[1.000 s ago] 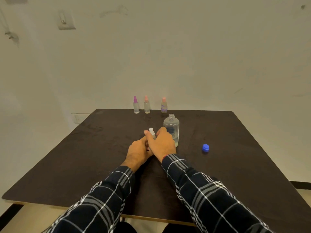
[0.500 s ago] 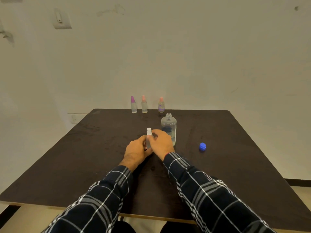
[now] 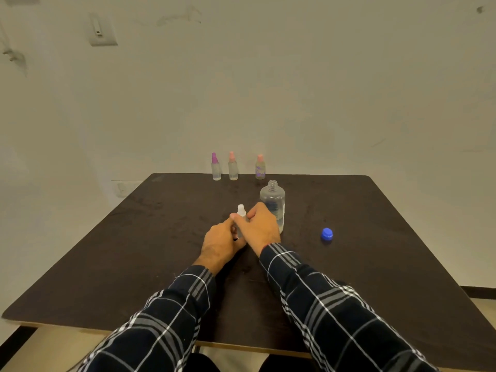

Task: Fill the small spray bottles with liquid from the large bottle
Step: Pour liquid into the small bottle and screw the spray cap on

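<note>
A small clear spray bottle with a white top point(image 3: 241, 212) stands upright on the dark table point(image 3: 134, 251) between my hands. My left hand point(image 3: 218, 242) grips its body from the left. My right hand point(image 3: 261, 226) pinches it just below the white top, thumb and fingers curled round it. The large clear bottle point(image 3: 273, 202), uncapped and partly filled with liquid, stands directly behind my right hand. Its blue cap point(image 3: 326, 234) lies on the table to the right.
Three small spray bottles stand in a row at the table's far edge by the wall: one with a purple top point(image 3: 215, 167), two with pink tops point(image 3: 232, 166) point(image 3: 260, 167). A wall switch point(image 3: 100, 30) is up left.
My right fingers have shifted on the small bottle's top, from covering it to pinching below it. The bottle stays upright in the same spot.
</note>
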Demonstrator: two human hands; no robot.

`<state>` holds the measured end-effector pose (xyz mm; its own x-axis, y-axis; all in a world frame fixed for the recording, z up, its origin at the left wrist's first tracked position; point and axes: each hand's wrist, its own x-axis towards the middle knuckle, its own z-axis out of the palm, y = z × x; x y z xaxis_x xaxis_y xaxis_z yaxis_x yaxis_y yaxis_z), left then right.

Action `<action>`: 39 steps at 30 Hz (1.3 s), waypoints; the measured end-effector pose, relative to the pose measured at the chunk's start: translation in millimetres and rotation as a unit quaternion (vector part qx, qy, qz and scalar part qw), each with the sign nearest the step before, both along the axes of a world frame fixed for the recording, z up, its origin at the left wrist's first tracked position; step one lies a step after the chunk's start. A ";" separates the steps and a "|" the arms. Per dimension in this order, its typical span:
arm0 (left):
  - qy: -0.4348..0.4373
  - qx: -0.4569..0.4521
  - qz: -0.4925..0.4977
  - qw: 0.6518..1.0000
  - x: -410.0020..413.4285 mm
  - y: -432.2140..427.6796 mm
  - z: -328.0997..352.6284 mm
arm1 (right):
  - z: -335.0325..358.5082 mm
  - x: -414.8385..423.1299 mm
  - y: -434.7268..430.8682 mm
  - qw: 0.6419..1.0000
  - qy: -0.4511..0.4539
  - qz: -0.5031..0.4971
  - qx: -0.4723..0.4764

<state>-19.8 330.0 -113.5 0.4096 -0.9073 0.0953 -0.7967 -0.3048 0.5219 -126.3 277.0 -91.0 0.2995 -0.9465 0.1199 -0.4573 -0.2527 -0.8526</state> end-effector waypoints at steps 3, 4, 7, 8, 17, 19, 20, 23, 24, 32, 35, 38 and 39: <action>0.005 -0.002 -0.009 1.000 0.9 -1.0 -0.4 | -0.2 -0.3 5.6 0.999 -0.026 0.028 -0.014; 0.005 -0.007 -0.012 1.000 1.1 -0.6 -0.3 | -2.3 -0.6 5.4 0.998 -0.028 0.044 -0.025; 0.000 -0.016 -0.017 1.000 0.6 0.5 -0.3 | -5.5 -3.5 2.4 0.998 -0.026 0.048 -0.033; -0.001 -0.016 -0.016 1.000 0.5 1.0 -0.8 | -6.1 -3.1 0.5 0.998 -0.021 0.042 -0.030; -0.002 -0.010 -0.011 1.000 -0.3 -0.2 -0.6 | -10.7 -8.8 -5.0 0.994 -0.038 0.102 -0.013; -0.015 -0.014 -0.013 1.000 -0.8 0.6 0.1 | -11.4 -12.0 -10.8 0.993 -0.047 0.108 -0.012; -0.023 -0.013 -0.012 1.000 -1.2 1.1 0.6 | -9.8 -13.2 -12.0 0.994 -0.044 0.100 -0.012; -0.022 -0.015 -0.010 1.000 -2.0 1.1 0.7 | -7.2 -10.8 -12.6 0.997 -0.018 0.065 -0.026; -0.020 -0.013 -0.005 1.000 -3.0 1.2 1.0 | -5.8 -9.8 -12.6 0.998 0.007 0.055 -0.033; -0.029 -0.011 -0.011 0.999 -2.9 0.2 1.4 | -2.4 -13.1 -18.2 0.991 0.016 0.132 0.000; -0.024 -0.014 -0.005 1.000 -4.0 1.9 0.6 | -1.1 -11.7 -16.8 0.995 0.011 0.097 -0.021; -0.019 -0.017 -0.003 1.000 -3.9 1.8 -1.1 | 0.5 -4.0 -11.2 0.997 0.040 0.060 -0.034; -0.020 -0.013 -0.002 1.000 -3.4 1.7 -1.5 | 1.0 -2.9 -9.9 0.997 0.042 0.059 -0.034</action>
<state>-23.2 331.7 -115.0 0.4009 -0.9062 0.1348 -0.8180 -0.2878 0.4981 -129.2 267.1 -90.0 0.4198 -0.8945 0.1534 -0.4893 -0.3655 -0.7918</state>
